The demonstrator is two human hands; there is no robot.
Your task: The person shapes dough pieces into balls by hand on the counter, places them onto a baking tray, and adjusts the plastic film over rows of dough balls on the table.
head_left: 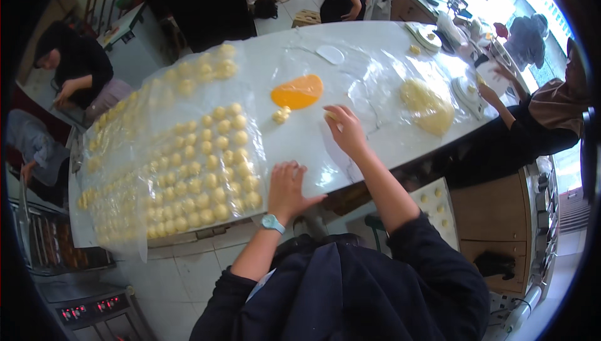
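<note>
My left hand (287,187) rests at the table's near edge, fingers spread and thumb out, holding nothing. To its left, rows of pale yellow dough balls (211,180) sit on the white table (300,153), many of them beneath clear plastic sheeting (141,184). My right hand (347,133) is over the middle of the table, its fingertips pinched on a small piece of dough (330,115), mostly hidden by the fingers. A small lumpy cluster of dough (282,115) lies to the left of that hand, just below a flat orange oval dough scraper (297,92).
A white scraper (330,55) lies farther back. A large dough mass (428,106) sits under plastic at the right, near a kitchen scale (468,97). One person (538,112) works at the right end; others stand at the left and back. A tray of dough pieces (438,206) is below right.
</note>
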